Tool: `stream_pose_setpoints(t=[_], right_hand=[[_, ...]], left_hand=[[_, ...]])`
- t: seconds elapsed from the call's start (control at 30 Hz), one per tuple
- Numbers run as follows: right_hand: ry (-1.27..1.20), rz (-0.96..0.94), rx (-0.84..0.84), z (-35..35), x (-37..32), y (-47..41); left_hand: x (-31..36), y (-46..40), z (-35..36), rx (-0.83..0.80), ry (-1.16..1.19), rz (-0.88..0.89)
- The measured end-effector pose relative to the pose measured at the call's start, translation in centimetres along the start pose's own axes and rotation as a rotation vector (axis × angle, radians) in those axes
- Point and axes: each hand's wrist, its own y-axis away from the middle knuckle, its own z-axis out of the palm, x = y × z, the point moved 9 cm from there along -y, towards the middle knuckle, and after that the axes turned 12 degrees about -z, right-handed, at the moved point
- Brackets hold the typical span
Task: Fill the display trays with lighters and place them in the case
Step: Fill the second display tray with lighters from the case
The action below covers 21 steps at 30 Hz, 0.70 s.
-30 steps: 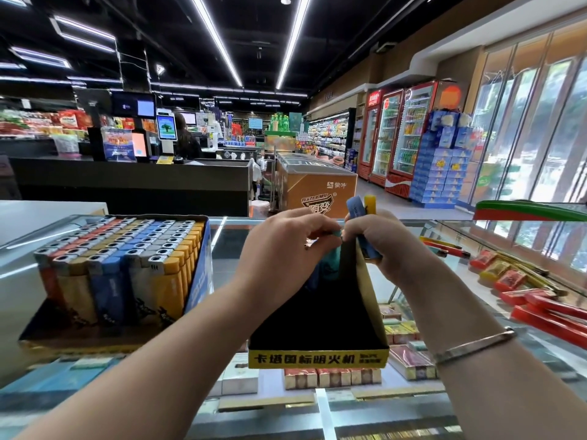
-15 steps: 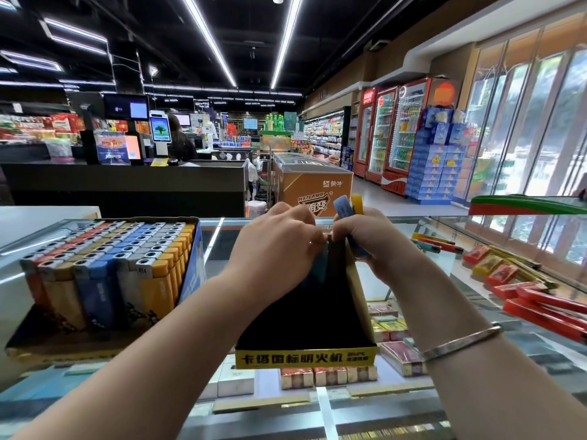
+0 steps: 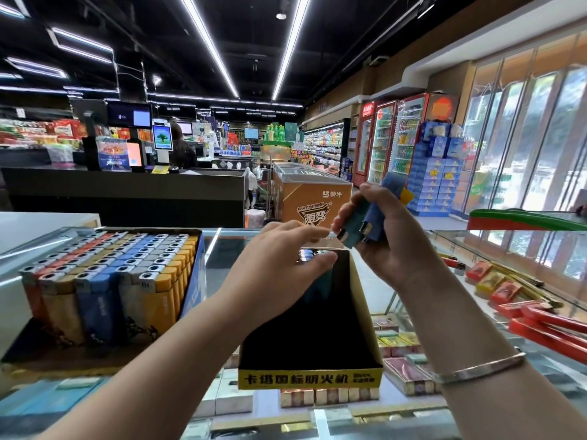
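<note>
A black display tray (image 3: 309, 369) with a yellow front strip stands on the glass case (image 3: 495, 255). At its far end a few lighters (image 3: 309, 256) stand upright. My left hand (image 3: 279, 265) hovers over that far end, fingers stretched out towards the lighters in my right hand. My right hand (image 3: 390, 246) is raised above the tray's far right corner and grips a bunch of lighters (image 3: 370, 217), blue, teal and yellow, heads down. To the left a full tray of lighters (image 3: 104, 281) in orange, blue and yellow rows rests on the case.
Cigarette packs (image 3: 397, 344) lie under the glass, and red cartons (image 3: 549, 325) fill the case's right side. A green and red object (image 3: 521, 217) sits at the far right edge. Beyond stand a black checkout counter (image 3: 127, 192), a chest freezer (image 3: 311, 192) and drink fridges (image 3: 390, 138).
My right hand has lifted up and to the right, away from the tray, with the bunch of lighters. My left hand has opened, its fingers now stretched towards that bunch.
</note>
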Motion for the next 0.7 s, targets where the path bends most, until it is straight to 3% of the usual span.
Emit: stream_pose_setpoints(t=[0.2, 0.53, 0.7], right_hand=[[-0.125, 0.05, -0.078, 2.5, 1.0, 0.7], [-0.148, 0.188, -0.025, 2.4, 2.1, 1.2], [-0.034, 0.17, 0.035, 1.2, 2.0, 0.9]], left_hand=[[0.7, 0.4, -1.7, 0.12, 0.256, 0.017], [4.4, 2.4, -3.1, 0.403, -0.133, 0.466], [4.2, 2.4, -4.8, 0.491, 0.007, 0.4]])
